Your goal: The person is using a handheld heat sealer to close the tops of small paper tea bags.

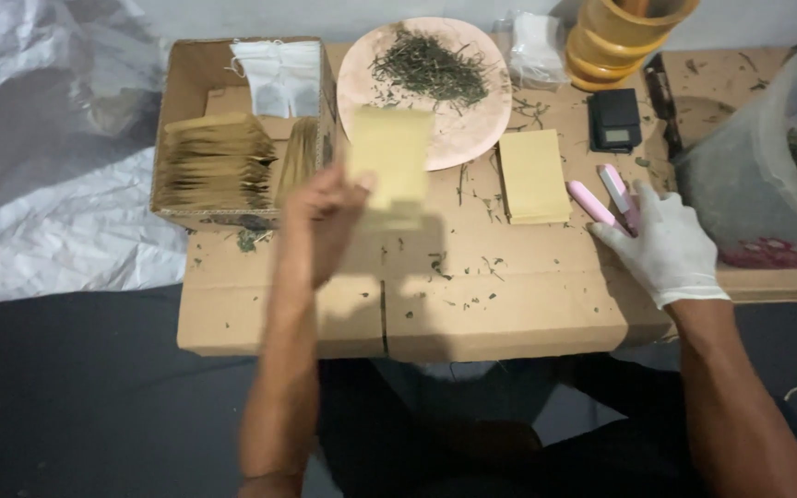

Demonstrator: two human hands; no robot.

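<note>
Left hand pinches blurred yellow pouch; gloved right hand apparently touches pink sealer; plate holds dried leaves.

Pale yellow envelope in left hand — blurred. Right hand in white glove on pink sealer. Right of envelope: pink plate — green dried leaves.

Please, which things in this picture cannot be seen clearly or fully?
- Head view: paper envelope in the left hand is motion-blurred; its grip is unclear.
- Clear tub: cut by the right edge.
- Yellow bowls: cut by the top edge.
- Pink tool: its near end is hidden under the gloved right hand.
</note>
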